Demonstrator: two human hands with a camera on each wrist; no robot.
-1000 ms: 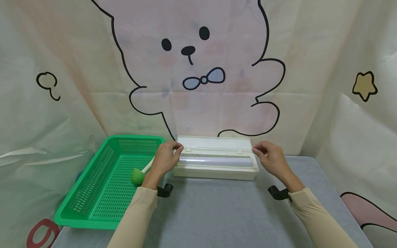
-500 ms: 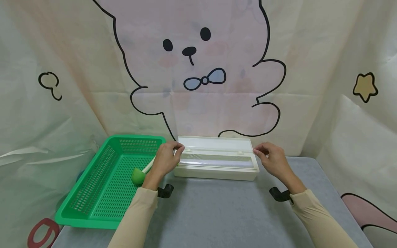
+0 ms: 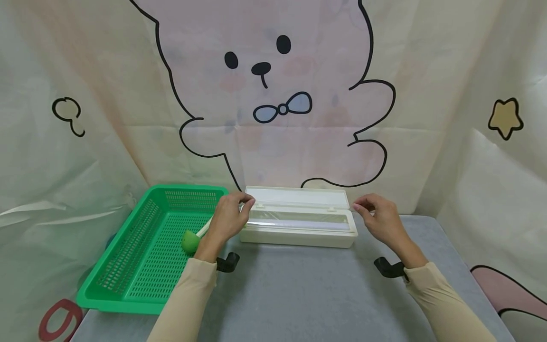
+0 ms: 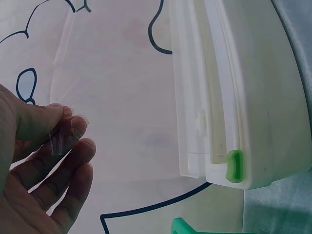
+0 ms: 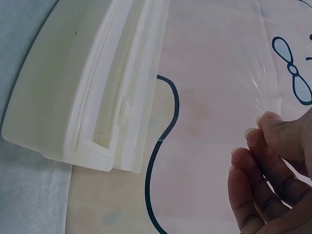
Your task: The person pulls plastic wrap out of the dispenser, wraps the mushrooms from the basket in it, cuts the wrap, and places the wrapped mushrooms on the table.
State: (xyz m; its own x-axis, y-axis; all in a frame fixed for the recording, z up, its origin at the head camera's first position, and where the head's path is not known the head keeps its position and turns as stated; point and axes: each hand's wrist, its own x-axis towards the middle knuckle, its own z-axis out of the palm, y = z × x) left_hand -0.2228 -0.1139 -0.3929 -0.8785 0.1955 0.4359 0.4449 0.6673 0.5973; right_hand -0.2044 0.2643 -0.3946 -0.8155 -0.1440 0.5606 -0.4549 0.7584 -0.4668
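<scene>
My left hand (image 3: 231, 216) is at the left end of a white cling film dispenser (image 3: 297, 238), whose lid (image 3: 297, 197) is raised at the back. Between its thumb and index finger, in the left wrist view, it pinches a gathered edge of clear cling film (image 4: 57, 145). Past the dispenser's right end, my right hand (image 3: 378, 221) pinches the film's other side. Fine creases in the cling film (image 5: 259, 80) fan out from those fingertips in the right wrist view. A green slider (image 4: 234, 165) sits at the dispenser's left end.
A green perforated basket (image 3: 119, 306) stands on the left of the grey table (image 3: 299, 299). In it lies a green ladle (image 3: 190, 242) with a pale handle, partly behind my left wrist. A printed cloth (image 3: 282, 147) hangs behind the dispenser.
My right hand has shifted slightly to the right, away from the dispenser's end. The left hand has barely moved. The dispenser's opening looks darker, with creased shine across it.
</scene>
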